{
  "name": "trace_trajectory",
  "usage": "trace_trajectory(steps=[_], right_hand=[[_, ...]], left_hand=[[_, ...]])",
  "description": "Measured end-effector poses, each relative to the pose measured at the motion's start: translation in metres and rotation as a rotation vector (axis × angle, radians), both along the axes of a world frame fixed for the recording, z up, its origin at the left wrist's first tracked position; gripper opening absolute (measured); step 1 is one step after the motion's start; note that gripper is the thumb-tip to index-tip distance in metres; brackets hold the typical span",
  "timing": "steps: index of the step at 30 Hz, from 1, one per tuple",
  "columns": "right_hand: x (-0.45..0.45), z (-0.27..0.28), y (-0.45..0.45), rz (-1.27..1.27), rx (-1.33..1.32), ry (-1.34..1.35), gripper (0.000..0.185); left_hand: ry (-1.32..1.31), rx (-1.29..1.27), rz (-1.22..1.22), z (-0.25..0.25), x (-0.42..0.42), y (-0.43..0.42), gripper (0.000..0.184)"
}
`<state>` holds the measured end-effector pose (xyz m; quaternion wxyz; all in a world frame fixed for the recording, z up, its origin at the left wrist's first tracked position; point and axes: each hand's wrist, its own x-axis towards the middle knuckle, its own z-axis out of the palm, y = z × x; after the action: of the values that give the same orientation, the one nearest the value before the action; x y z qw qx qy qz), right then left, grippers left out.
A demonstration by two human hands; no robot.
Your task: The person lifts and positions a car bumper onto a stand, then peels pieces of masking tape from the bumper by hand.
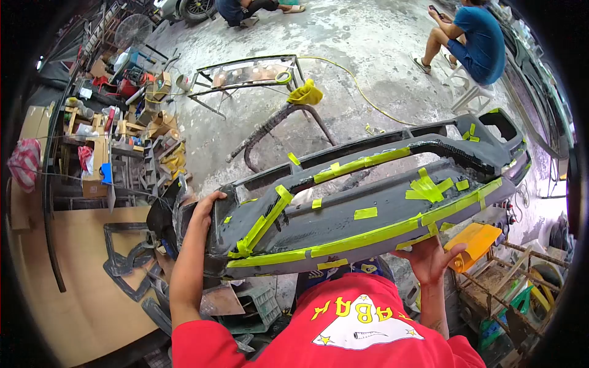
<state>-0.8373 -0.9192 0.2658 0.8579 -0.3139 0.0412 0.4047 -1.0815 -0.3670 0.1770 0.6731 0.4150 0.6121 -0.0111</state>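
Note:
A dark grey car bumper (pixel 386 191) stretches across the view in front of my body, with strips of yellow-green tape along its edges and in patches on its face. My left hand (pixel 208 204) grips the bumper's left end, its fingers curled over the top edge. Under the lower edge at the right, my right hand (pixel 426 259) holds the bumper from below, thumb out to the side and fingertips partly hidden. Close to that thumb is an orange-yellow plastic piece (pixel 477 241); whether they touch I cannot tell.
Beyond the bumper stand a bent-tube stand (pixel 270 130) with a yellow cloth (pixel 305 92) and a metal frame (pixel 245 76). A person (pixel 478 40) sits on a stool at upper right. Left are a wooden board (pixel 67 276) and cluttered shelves; a rusty rack (pixel 491 282) is right.

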Motion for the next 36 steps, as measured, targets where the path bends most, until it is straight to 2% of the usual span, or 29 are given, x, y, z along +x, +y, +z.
trace_trajectory(steps=[7,13,14,18,22,25,29,32,36], right_hand=[[0.005,-0.002,0.008,0.036,-0.065,-0.053,0.127],[0.012,-0.009,0.008,0.058,-0.098,-0.061,0.127],[0.013,-0.01,0.006,0.063,-0.081,-0.062,0.124],[0.02,-0.017,0.002,0.076,-0.023,-0.064,0.117],[0.023,-0.023,-0.004,0.087,-0.064,-0.082,0.116],[0.027,-0.026,-0.009,0.133,-0.092,-0.111,0.115],[0.027,-0.022,-0.009,0.134,-0.136,-0.101,0.116],[0.028,-0.022,-0.006,0.15,-0.166,-0.1,0.117],[0.037,-0.048,0.029,0.138,-0.199,-0.061,0.119]], left_hand=[[-0.01,-0.019,-0.057,-0.03,-0.015,0.014,0.019],[-0.032,-0.082,0.056,-0.054,-0.038,-0.009,0.022],[-0.035,-0.079,0.066,-0.045,-0.037,-0.02,0.02],[-0.038,-0.083,0.126,-0.074,-0.057,-0.036,0.022],[-0.092,-0.113,0.185,-0.08,-0.07,-0.06,0.018],[-0.083,-0.092,0.192,-0.113,-0.089,-0.062,0.017],[-0.107,-0.05,0.251,-0.089,-0.087,-0.079,0.021],[-0.131,-0.034,0.256,-0.089,-0.093,-0.077,0.022],[-0.058,-0.003,0.266,-0.108,-0.092,-0.051,0.022]])
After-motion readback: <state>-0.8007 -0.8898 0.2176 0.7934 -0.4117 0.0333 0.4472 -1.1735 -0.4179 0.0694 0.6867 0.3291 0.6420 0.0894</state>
